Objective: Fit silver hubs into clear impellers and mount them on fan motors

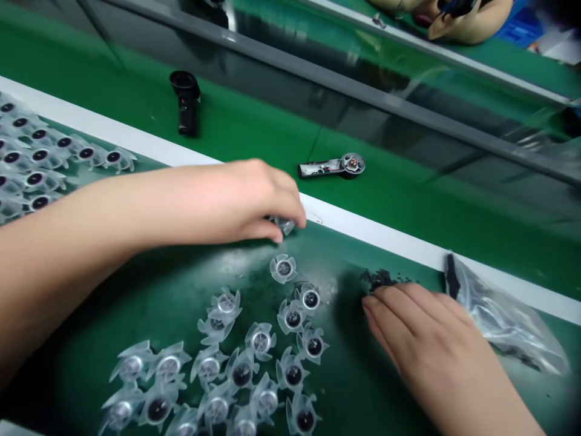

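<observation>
1. A clear plastic fan wheel (284, 225) is pinched by the left hand (236, 200) at the edge of a white strip (372, 233). Most of the wheel is hidden by the curled, closed fingers (276, 203).
2. The right hand (426, 339) is held open, empty, with its fingers (390, 297) slightly spread, just beside black granules (381, 280).
3. Loose fan wheels (254, 369) with dark or metallic hubs are scattered on the green surface (254, 115); the lowest are cut off by the frame.
4. More wheels (40, 157) are massed at far left, also cut off.
5. A black moulded part (185, 102) and a partly assembled handle (333, 166) with a round head lie beyond the strip.
6. A crumpled clear plastic bag (503, 318) lies at right; its dark contents are hard to make out.
7. A blurred tan shape (454, 18) is cut off at the top edge and cannot be identified.
</observation>
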`<state>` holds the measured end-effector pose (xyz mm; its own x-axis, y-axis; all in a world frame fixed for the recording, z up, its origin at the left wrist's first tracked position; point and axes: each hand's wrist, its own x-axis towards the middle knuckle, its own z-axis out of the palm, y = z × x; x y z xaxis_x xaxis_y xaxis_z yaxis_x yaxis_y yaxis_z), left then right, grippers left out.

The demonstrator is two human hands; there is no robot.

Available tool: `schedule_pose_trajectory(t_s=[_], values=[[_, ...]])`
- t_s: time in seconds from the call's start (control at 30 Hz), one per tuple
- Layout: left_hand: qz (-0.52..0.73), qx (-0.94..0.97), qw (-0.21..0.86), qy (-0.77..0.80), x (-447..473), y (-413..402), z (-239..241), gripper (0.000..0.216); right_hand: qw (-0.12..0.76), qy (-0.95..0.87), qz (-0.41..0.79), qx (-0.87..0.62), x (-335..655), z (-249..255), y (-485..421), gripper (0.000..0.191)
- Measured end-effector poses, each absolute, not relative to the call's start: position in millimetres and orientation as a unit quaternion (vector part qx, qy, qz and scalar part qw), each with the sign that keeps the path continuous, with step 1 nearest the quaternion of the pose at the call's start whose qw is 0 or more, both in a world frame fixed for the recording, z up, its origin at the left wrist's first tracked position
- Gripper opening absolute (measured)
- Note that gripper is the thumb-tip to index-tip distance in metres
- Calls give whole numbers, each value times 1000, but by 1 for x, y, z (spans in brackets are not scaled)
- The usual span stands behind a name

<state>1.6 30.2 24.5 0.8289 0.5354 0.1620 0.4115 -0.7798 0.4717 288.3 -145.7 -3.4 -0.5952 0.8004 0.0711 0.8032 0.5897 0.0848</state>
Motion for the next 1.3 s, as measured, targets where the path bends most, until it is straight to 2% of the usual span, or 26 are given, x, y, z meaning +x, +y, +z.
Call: schedule_pose_trajectory(t_s=[0.07, 0.13, 0.3, 0.4, 0.47, 0.67, 1.17, 1.3], values=[[125, 922, 277, 241, -4, 37, 42, 30, 0, -891, -86, -446, 285, -6, -141, 20], [154, 877, 371, 262, -9, 42, 53, 42, 23, -887, -51, -458, 282, -4, -134, 18], [240, 689, 640, 243, -3, 35, 45, 28, 226, -785, 196, -543, 261, 29, -112, 7], [284, 531, 770, 208, 15, 15, 32, 23, 351, -720, 230, -553, 241, 50, -102, 9], [303, 456, 816, 188, 27, 1, 27, 21, 400, -705, 227, -540, 230, 55, -98, 12], [321, 375, 855, 161, 37, -23, 29, 25, 428, -688, 211, -547, 222, 49, -98, 13], [325, 389, 843, 179, 33, -32, 33, 26, 439, -686, 126, -566, 206, 55, -110, 13], [347, 371, 842, 179, 35, -32, 31, 25, 407, -704, 62, -579, 201, 53, -117, 23]])
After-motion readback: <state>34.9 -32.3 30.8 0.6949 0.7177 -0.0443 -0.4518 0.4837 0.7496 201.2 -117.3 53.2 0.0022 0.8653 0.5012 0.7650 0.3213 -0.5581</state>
